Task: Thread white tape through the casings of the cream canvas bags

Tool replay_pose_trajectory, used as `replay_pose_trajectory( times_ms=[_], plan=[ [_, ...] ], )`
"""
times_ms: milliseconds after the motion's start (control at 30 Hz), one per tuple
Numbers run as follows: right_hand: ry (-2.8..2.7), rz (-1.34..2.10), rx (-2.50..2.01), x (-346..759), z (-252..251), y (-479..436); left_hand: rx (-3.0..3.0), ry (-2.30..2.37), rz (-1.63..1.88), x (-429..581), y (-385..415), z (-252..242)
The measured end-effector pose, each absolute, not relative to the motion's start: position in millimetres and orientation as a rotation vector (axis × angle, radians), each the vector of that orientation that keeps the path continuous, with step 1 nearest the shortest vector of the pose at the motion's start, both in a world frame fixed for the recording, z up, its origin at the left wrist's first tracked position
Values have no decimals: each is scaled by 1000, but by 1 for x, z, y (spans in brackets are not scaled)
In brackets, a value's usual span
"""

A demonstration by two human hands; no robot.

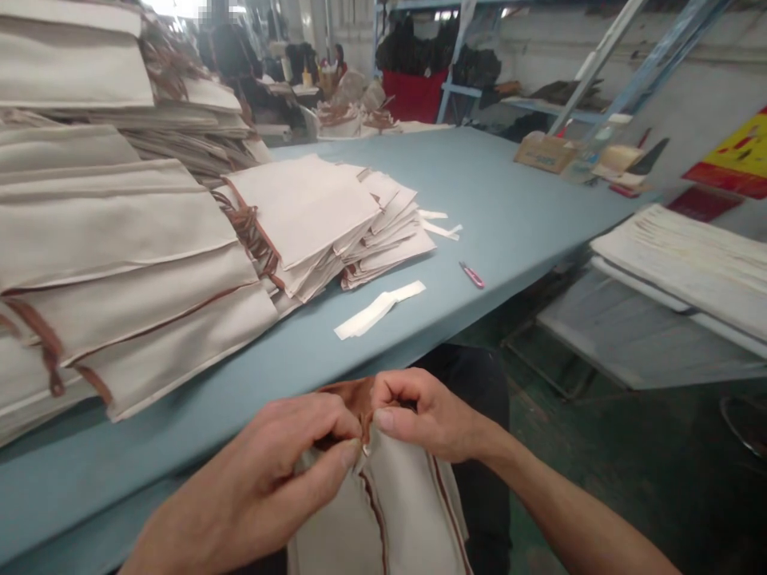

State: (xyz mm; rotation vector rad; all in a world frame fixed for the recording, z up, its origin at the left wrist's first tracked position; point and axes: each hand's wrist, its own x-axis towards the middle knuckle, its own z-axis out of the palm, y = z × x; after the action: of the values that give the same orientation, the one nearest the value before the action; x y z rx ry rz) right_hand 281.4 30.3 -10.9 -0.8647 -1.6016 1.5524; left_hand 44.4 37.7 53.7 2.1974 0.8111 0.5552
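I hold a cream cloth bag (pixel 395 511) with brown trim at the table's near edge, over my lap. My left hand (pixel 269 471) is closed, thumb and fingers pinching the bag's top by its brown strap (pixel 353 395). My right hand (pixel 428 415) is closed too, pinching the same top edge right beside the left thumb. The bag hangs down between my forearms.
The light blue table (pixel 509 216) carries tall piles of cream bags (pixel 120 263) at left and a lower stack (pixel 335 224) in the middle. White cloth strips (pixel 377 310) and a small pink cutter (pixel 472 275) lie nearby. A cardboard box (pixel 545 152) sits far right; flat boards (pixel 689 263) lie beside the table.
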Motion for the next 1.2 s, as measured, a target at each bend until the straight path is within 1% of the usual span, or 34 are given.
replay_pose_trajectory(
  times_ms=[133,200,233,367,433,533,667,833,933,1033,1200],
  plan=[
    [-1564,1591,-837,285,-20,30,2190,836,497,43,40,43],
    [-1625,1534,-859,289,-19,28,2168,848,505,41,39,41],
    [-1699,1440,-874,291,-17,28,2156,852,525,41,38,40],
    [-1974,874,-823,292,0,27,2138,842,596,45,35,45],
    [-1994,784,-758,288,8,29,2153,837,602,48,35,49],
    [-1947,857,-667,282,12,33,2143,843,622,51,36,53],
    [-1871,1078,-596,278,7,38,2009,850,623,52,37,51],
    [-1776,1361,-639,278,1,42,1824,876,609,50,39,40],
    [-1745,1469,-667,278,-1,43,1740,890,589,49,41,33],
    [-1806,1418,-691,278,-1,42,1725,889,557,48,42,30],
    [-2041,956,-757,276,7,38,1755,939,554,45,40,30]
  ],
)
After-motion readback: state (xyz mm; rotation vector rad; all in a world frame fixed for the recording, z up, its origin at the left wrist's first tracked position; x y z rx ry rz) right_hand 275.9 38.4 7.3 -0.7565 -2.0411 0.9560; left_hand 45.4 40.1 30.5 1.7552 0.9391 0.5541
